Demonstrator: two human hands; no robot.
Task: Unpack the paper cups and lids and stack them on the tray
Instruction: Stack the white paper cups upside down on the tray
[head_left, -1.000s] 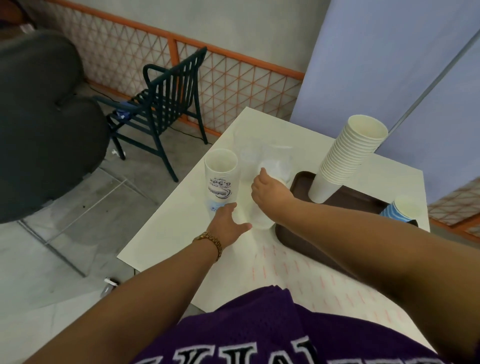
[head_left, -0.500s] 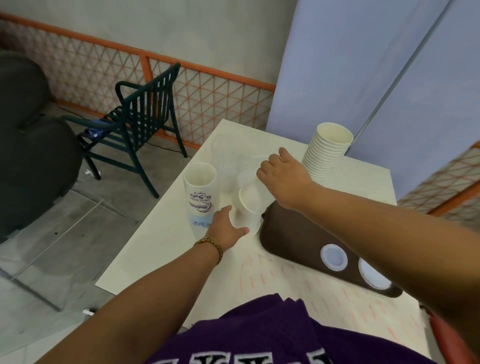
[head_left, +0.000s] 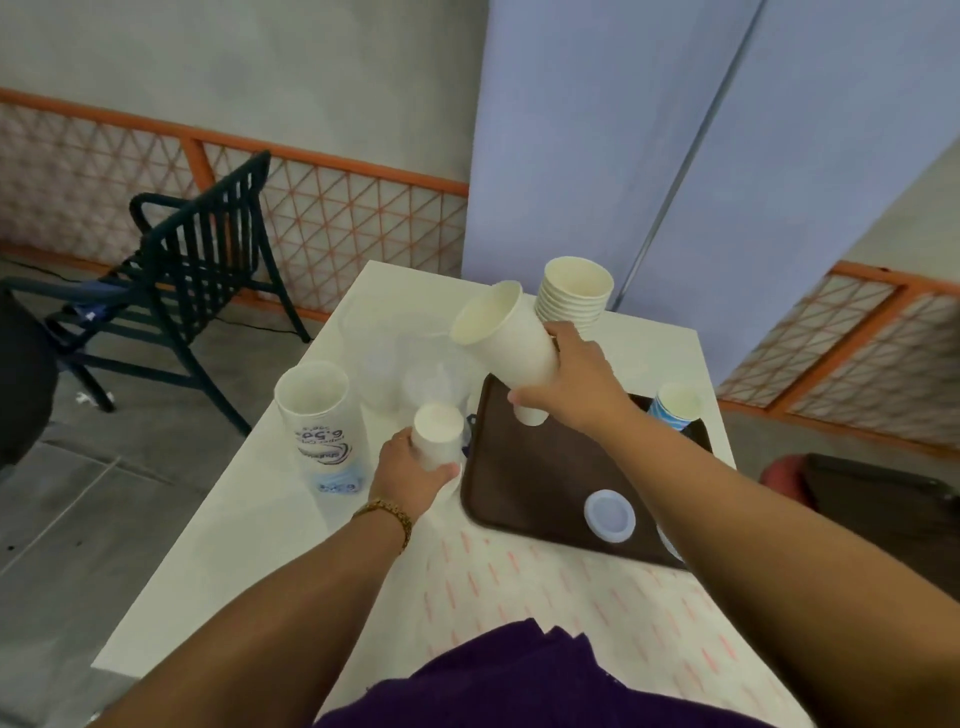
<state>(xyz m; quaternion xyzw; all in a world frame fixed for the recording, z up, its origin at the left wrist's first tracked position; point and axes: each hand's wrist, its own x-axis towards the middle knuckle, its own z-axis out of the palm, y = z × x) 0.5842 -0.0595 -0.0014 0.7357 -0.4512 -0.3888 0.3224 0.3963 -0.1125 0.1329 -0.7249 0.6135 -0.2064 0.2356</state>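
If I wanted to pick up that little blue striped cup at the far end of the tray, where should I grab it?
Around its side wall, just under the rim. The blue cup stands upright, mouth up, near the tray's far right corner. Come from the right or from above: the right arm crosses in front of it on the near left. A light squeeze, since thin paper probably dents.

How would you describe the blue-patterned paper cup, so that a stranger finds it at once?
Look at the dark brown tray on the white table. At its far right corner, behind the right forearm, stands one small blue-patterned paper cup. Unlike the plain cream stack of cups, it has blue stripes and stands alone.
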